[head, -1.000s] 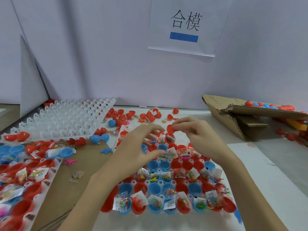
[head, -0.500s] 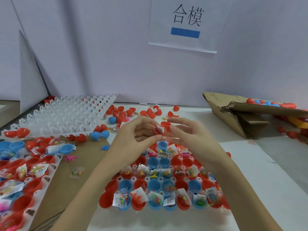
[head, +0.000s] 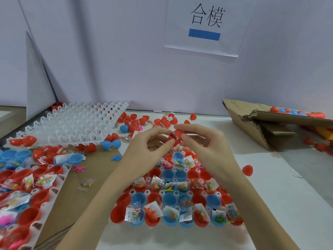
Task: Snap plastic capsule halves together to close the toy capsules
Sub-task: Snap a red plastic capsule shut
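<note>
- Head view: the left hand (head: 149,147) and the right hand (head: 203,143) meet above the far edge of the filled tray (head: 137,192), each pinching one side of a red capsule (head: 175,137) between thumb and fingertips. Held up and off the tray, the two halves can be lined up and pressed from both sides; they look tilted at the seam, so probably not yet snapped.
- The tray sits directly beneath the hands, its cups holding open red and blue halves with small toy packets (head: 185,216) in them, so the next one is a short reach away.
- Loose red halves (head: 133,121) lie scattered on the table behind the hands, likely the supply of caps.
- An empty white tray (head: 72,125) lies far left; another filled tray (head: 36,195) waits at near left.
- The cardboard box (head: 261,121) at right holds closed capsules, apparently the drop-off for finished ones.
</note>
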The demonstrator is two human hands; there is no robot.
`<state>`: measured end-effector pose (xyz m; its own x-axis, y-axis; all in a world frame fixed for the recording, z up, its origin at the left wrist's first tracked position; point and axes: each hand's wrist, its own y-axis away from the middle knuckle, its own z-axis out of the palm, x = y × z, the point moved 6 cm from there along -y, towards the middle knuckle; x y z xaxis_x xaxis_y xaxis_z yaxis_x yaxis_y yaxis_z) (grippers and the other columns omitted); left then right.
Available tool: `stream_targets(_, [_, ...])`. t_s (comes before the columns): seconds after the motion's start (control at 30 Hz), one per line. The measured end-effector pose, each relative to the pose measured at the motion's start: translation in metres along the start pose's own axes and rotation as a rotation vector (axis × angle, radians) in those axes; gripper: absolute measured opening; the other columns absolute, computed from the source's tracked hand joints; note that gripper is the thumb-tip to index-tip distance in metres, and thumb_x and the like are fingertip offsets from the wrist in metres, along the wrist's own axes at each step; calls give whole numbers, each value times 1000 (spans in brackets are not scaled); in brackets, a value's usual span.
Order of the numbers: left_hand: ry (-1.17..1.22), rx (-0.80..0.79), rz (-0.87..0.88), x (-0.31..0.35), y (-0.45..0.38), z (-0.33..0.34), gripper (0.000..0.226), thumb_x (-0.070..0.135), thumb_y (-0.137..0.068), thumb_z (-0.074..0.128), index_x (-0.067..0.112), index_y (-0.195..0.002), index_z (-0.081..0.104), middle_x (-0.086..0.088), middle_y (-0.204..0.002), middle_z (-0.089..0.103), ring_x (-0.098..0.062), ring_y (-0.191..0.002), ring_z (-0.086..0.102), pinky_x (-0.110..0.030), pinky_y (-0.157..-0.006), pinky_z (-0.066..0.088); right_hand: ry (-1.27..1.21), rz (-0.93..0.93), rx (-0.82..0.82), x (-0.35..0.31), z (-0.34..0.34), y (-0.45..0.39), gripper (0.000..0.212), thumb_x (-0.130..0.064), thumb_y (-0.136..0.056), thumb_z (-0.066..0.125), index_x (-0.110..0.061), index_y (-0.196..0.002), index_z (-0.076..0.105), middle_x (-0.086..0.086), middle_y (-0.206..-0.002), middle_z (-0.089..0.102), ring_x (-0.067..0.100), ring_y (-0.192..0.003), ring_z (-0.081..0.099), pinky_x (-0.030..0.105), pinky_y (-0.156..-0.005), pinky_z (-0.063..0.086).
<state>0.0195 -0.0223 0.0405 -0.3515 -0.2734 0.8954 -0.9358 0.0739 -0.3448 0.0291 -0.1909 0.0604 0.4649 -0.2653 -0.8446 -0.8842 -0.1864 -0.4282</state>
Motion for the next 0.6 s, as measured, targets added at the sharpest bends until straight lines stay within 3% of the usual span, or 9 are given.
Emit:
stream_targets(0.2, [45, 62, 2, 3, 1, -3, 17, 17, -94, 74, 16, -112, 74, 1, -89, 78, -17, -75, 78, -29, -78, 64, -4, -67, 54, 1, 1, 0, 23, -23, -93, 70, -32, -114, 73, -25, -101, 73, -3, -96, 70, 8, -78, 52])
stream_targets(0.33, [-71, 129, 78, 5, 4, -4, 21, 17, -92, 77, 20, -112, 75, 6, -92, 78, -10, -82, 76, -25, -80, 63, 80, -109, 56, 1, 4, 0, 25, -20, -92, 70, -24, -117, 72, -18, -106, 73, -3, -98, 70, 12, -82, 55])
stream_targets(0.5, [-148, 151, 203, 15, 6, -2, 36, 17, -90, 79, 20, -125, 74, 9, -103, 74, -2, -91, 72, -17, -84, 59, 62, -141, 65, -2, 3, 1, 24, -22, -92, 71, -25, -115, 71, -21, -105, 71, -5, -98, 69, 9, -80, 53])
stream_targets(0.6, [-173, 164, 231, 18, 6, -2, 43, 19, -87, 81, 17, -129, 72, 4, -108, 72, -5, -94, 72, -20, -88, 59, 24, -147, 43, -3, 3, 1, 22, -20, -91, 72, -24, -113, 71, -20, -103, 72, -3, -97, 70, 10, -79, 53])
